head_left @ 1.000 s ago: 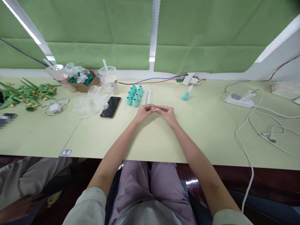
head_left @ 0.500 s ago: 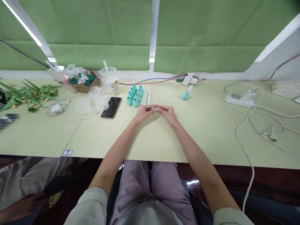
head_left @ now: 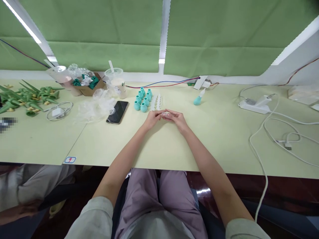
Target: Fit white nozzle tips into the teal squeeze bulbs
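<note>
My left hand (head_left: 153, 119) and my right hand (head_left: 178, 119) meet over the table, fingers closed together around a small clear piece (head_left: 164, 114). Fingers hide most of it, so its exact kind does not show. Just beyond my hands lie rows of small white translucent parts (head_left: 157, 101). Left of these stand several turquoise bulb-shaped pots (head_left: 143, 107) with open necks. Farther right, apart from both hands, one turquoise bulb with a clear white nozzle (head_left: 198, 100) leans on the table.
A phone (head_left: 117, 112), crumpled plastic bags (head_left: 93, 108), a drink cup (head_left: 119, 87) and a cardboard box (head_left: 91, 89) stand left. Green plastic parts (head_left: 30, 98) lie at far left, near a seated person's leg (head_left: 47, 182). A power strip (head_left: 255, 105) with white cables occupies the right.
The fingers of both hands have shifted around the small clear piece, covering more of it. The view has tilted slightly; the things on the table stay in place.
</note>
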Demonstrator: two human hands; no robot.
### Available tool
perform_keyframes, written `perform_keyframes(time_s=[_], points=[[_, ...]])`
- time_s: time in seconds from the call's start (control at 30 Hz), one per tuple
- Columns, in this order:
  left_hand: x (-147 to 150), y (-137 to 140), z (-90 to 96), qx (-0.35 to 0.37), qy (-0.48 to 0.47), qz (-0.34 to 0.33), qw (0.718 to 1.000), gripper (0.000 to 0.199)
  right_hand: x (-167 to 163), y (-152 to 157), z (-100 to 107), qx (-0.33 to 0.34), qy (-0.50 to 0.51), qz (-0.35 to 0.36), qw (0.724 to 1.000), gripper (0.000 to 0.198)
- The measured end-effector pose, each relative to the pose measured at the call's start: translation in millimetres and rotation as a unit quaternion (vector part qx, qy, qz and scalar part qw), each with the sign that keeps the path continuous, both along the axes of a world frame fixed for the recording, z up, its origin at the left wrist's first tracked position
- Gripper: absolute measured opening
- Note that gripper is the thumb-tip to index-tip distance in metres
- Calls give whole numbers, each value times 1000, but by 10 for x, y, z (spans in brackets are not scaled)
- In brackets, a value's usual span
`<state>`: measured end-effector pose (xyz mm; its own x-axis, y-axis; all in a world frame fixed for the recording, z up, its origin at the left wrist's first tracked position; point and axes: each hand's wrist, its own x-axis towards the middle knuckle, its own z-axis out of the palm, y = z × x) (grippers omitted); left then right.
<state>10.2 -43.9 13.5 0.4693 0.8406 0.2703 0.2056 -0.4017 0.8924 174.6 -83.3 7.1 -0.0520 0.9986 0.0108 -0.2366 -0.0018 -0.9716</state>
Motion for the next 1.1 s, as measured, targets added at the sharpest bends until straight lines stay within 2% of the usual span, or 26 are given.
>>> perform_keyframes(time_s=[0.13, 0.2, 0.3, 0.47, 0.6, 0.83, 1.1], points=[[13, -11, -11, 25, 5, -30, 999, 40, 50, 8, -13, -35, 37, 43, 998, 55], [27, -15, -25, 43, 8, -23, 999, 37, 70, 15, -15, -42, 48, 51, 997, 53], [50, -38, -20, 78, 8, -3, 997, 30, 74, 7, 1, -38, 46, 48, 997, 46], [74, -97, 32, 120, -7, -6, 993, 26, 32, -45, 37, -1, 27, 13, 1000, 35], [86, -104, 24, 110, -10, -1, 994, 27, 13, -54, 35, 4, 13, -14, 1000, 37], [93, -84, 39, 81, -4, 26, 996, 29, 39, 19, 12, -5, 46, 34, 998, 39], [97, -86, 34, 80, 0, 17, 997, 30, 22, -13, 40, -7, 16, 19, 1000, 42]])
